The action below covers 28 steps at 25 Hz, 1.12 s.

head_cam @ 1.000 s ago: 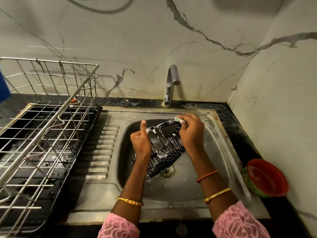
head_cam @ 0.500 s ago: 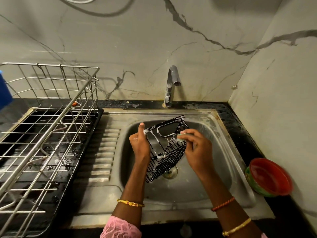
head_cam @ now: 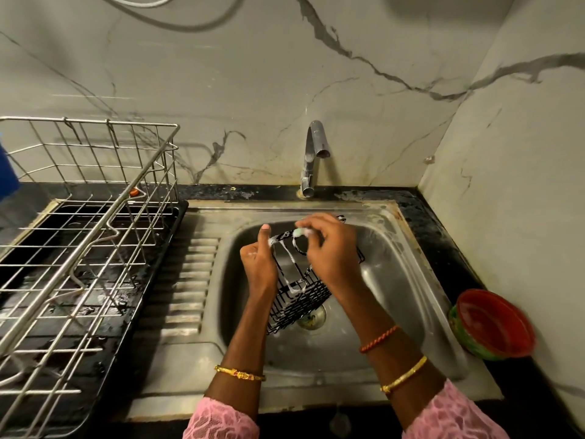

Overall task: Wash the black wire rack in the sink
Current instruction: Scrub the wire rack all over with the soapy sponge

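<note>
Black wire rack [head_cam: 297, 296] sits mid-frame, held tilted over the steel sink [head_cam: 395, 280] basin, its lower end just above the drain [head_cam: 311, 316]. Rim and side wires are streaked with white suds.

Left hand [head_cam: 258, 264] grips the rack's left side, fingers curled around the wires, thumb pointing straight up. Right hand [head_cam: 329, 251] is at the rack's upper rim, fingertips pinching a small pale, soapy scrubber [head_cam: 299, 232] against the top edge. The scrubber is mostly hidden by the fingers; can't tell what kind it is.

Both wrists carry gold bangles; the right also has an orange thread band. Pink lace sleeves show at the bottom edge of the frame.

Faucet [head_cam: 313, 156] stands at upper centre behind the basin, spout curved forward over the sink; no water stream visible. The ribbed drainboard [head_cam: 186, 280] lies left of the basin.

Left third of the frame: a large silver wire dish rack [head_cam: 88, 223] sits on a black tray [head_cam: 133, 312] with a wet surface. A blue object [head_cam: 6, 172] is cut off at the far left edge.

Right of the sink, on the dark counter [head_cam: 443, 242]: a red bowl [head_cam: 493, 324] with a green outer side, tipped on its side against the wall corner. Marble-pattern wall tiles fill the top half, and a pale hose [head_cam: 139, 1] loops along the top edge.
</note>
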Motion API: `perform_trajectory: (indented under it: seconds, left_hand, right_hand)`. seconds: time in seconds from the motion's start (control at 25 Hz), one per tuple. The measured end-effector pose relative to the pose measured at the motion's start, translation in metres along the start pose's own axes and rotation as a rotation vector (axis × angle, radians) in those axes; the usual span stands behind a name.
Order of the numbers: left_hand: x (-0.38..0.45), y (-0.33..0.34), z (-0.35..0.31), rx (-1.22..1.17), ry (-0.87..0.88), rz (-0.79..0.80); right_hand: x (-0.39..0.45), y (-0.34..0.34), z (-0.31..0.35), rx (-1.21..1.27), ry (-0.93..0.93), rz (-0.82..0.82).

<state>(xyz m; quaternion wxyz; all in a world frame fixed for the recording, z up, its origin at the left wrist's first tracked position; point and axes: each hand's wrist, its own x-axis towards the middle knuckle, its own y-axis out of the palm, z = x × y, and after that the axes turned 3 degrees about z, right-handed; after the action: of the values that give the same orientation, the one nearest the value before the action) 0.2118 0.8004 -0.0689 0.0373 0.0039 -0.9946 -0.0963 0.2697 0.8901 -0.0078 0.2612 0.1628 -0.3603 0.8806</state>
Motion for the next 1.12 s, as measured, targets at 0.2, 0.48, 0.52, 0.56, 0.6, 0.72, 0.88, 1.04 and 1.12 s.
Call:
perform_trajectory:
  seconds: [0.2, 0.48, 0.52, 0.56, 0.6, 0.72, 0.88, 1.04, 1.12]
  left_hand:
    - [-0.003, 0.001, 0.001, 0.01, 0.0, -0.026]
    - [-0.008, 0.006, 0.003, 0.008, 0.01, -0.05]
    - [-0.008, 0.007, 0.003, 0.011, -0.003, -0.079]
    - [-0.006, 0.007, 0.003, -0.003, -0.022, -0.109]
    - [-0.004, 0.006, 0.006, -0.038, -0.036, -0.124]
    - [0.001, 0.005, 0.01, -0.069, -0.047, -0.117]
    - [0.0, 0.002, 0.014, -0.041, -0.045, -0.095]
    - [0.001, 0.0, 0.01, -0.122, -0.093, -0.162]
    - [0.007, -0.004, 0.007, -0.198, -0.162, -0.221]
  right_hand:
    - [0.005, -0.008, -0.003, 0.029, -0.002, 0.094]
    - [-0.031, -0.02, -0.018, 0.049, -0.13, 0.142]
    - [-0.039, -0.02, -0.022, 0.01, -0.163, 0.084]
    - [-0.047, -0.019, -0.025, -0.03, -0.191, 0.041]
    - [-0.056, -0.019, -0.026, -0.058, -0.206, 0.018]
    - [-0.078, -0.02, -0.029, -0.013, -0.18, 0.016]
    - [-0.051, -0.026, -0.034, 0.07, -0.076, -0.019]
    - [-0.034, -0.018, -0.035, -0.001, -0.13, 0.003]
    - [-0.054, -0.016, -0.043, 0.003, -0.138, 0.013]
